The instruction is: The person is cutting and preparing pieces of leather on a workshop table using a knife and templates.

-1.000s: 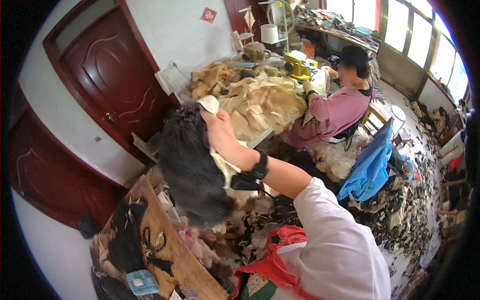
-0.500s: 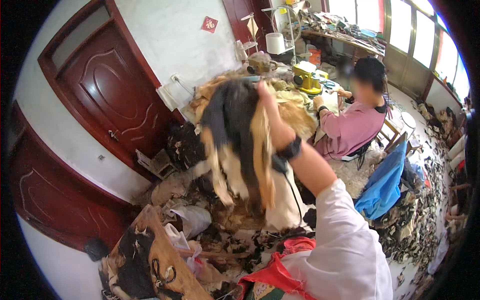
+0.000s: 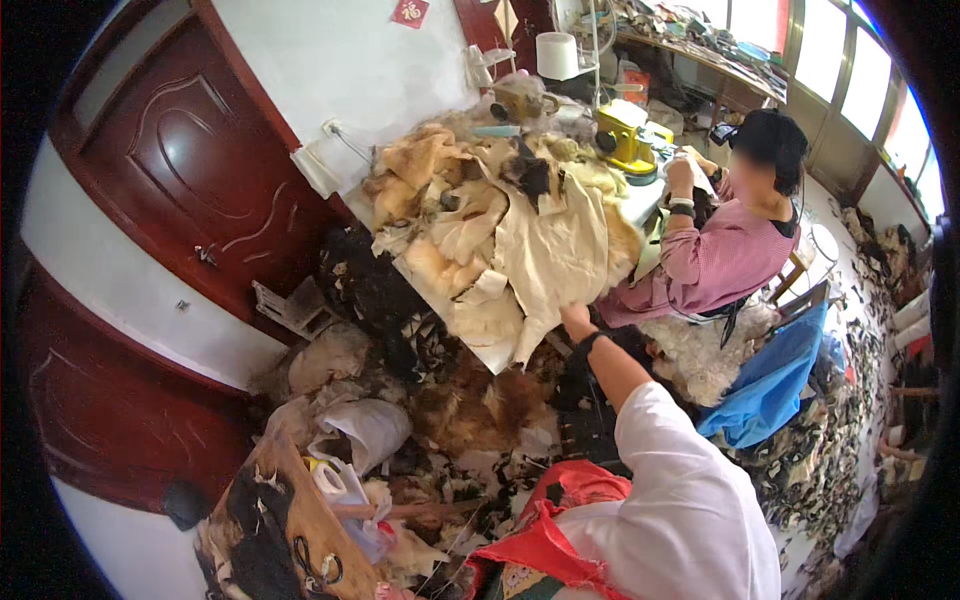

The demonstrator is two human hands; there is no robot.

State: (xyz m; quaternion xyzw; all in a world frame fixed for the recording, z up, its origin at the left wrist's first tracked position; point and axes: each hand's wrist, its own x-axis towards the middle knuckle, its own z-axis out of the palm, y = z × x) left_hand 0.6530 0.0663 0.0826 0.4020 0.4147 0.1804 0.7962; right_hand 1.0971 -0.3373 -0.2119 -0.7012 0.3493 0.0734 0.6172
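The heap of cream and tan pelts (image 3: 500,230) covers the table and spills over its near edge, leaving no bare top. Scraps crowd the floor (image 3: 450,420) below it. Beside you a seated person in pink (image 3: 715,260) fills the table's right side. Your right hand (image 3: 575,322) touches the hanging edge of the heap; you cannot tell whether its fingers are clenched.

1. A loose white sleeve (image 3: 690,500) covers the upper arm down to the elbow.
2. A black wrist band (image 3: 590,345) sits above the hand.
3. A red cloth (image 3: 545,540) lies across the front of the body.
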